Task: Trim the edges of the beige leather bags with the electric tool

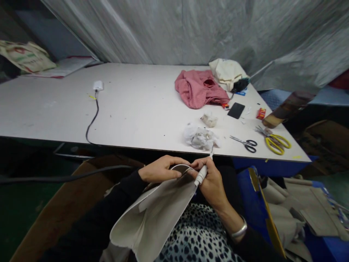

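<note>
A cream cloth bag (155,214) lies in my lap below the table edge. My left hand (160,169) is closed, pinching the bag's upper rim where a thin curved strap (181,166) shows. My right hand (209,178) is closed around a small white pen-like tool (202,174), its tip pointing up toward the table edge and its lower end touching the bag's rim. The two hands nearly meet over the rim.
On the white table (131,109): crumpled white scraps (200,137), black scissors (247,143), yellow scissors (275,142), a black phone (236,110), pink cloth (200,88), a cream bag (227,72), a white charger (98,86) with black cable. Blue bin (255,203) of cloth at right.
</note>
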The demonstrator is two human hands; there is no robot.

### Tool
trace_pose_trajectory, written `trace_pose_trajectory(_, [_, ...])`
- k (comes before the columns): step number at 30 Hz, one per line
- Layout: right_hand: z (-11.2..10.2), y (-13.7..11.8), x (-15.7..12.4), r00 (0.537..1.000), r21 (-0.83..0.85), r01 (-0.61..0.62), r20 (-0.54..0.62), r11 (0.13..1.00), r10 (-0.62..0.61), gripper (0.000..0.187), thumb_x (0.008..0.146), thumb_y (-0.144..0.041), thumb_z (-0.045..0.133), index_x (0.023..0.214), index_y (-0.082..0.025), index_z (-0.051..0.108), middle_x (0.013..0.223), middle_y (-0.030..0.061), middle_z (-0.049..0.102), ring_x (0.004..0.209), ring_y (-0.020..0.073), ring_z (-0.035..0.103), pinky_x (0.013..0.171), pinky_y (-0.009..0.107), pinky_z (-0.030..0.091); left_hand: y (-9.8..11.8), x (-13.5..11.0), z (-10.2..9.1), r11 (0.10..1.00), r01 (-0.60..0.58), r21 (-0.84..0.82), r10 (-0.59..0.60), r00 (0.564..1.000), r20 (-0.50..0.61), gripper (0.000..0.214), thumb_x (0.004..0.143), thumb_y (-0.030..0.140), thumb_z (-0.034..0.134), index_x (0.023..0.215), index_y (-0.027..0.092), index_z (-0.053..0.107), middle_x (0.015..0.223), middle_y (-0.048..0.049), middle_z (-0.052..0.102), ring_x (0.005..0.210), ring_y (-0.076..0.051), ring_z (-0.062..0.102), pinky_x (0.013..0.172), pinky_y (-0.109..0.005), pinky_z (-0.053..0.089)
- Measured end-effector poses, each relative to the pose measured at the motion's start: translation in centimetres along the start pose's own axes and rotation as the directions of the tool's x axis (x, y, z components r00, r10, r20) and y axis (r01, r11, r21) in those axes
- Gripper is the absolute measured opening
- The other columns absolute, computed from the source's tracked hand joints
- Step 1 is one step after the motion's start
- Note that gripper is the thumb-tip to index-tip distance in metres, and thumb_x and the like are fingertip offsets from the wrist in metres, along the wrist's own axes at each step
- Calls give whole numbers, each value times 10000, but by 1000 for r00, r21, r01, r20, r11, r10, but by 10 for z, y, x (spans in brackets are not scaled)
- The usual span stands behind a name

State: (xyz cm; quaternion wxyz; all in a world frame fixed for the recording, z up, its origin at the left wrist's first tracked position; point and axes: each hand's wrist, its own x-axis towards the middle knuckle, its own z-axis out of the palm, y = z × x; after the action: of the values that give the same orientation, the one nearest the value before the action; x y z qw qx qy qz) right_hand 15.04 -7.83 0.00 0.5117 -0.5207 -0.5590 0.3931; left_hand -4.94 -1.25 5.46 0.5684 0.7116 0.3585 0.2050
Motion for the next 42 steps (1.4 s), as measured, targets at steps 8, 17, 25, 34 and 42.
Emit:
trace_pose_trajectory(8, [5,13,18,1000,4,-12,-7,1000,12,137,924,-307,707,968,-228,604,920,18,699,785,166,667,710,279,537,-25,28,11,965,221,-140,-244,954,-176,236,668,219,797,900,181,817,865,-70,813,813,-255,746,789,-359,578])
trace_pose_trajectory(17, [-46,30,57,973,45,-13,-229,999,23,416,1028,-554,515,1266,-221,586,887,44,728,714,179,707,663,305,582,-48,42,-9,942,209,-263,-259,950,-172,116,736,295,780,782,189,784,752,-67,760,676,-211,686,650,-312,554])
trace_pose_trajectory(25, [-66,42,78,958,-224,-25,-285,974,-41,358,1011,-502,568,1160,-230,749,977,61,735,770,192,660,789,351,557,-64,67,11,946,223,-235,-293,898,-328,82,724,261,774,722,180,758,722,-41,751,687,-196,678,690,-300,523])
trace_pose_trajectory(34, [-63,52,89,963,-255,8,-259,967,-76,207,990,-384,644,998,-213,762,990,69,780,890,231,747,853,382,600,-65,86,20,896,297,-329,-410,838,-360,178,680,310,797,652,169,692,631,-23,697,610,-167,593,622,-280,452])
trace_pose_trajectory(42, [-60,58,95,963,-288,72,-230,955,-142,128,986,-311,668,993,-220,758,972,36,787,895,202,747,866,342,589,-67,93,23,887,370,-277,-450,825,-341,238,701,371,785,706,155,686,647,-18,681,633,-167,572,651,-288,431])
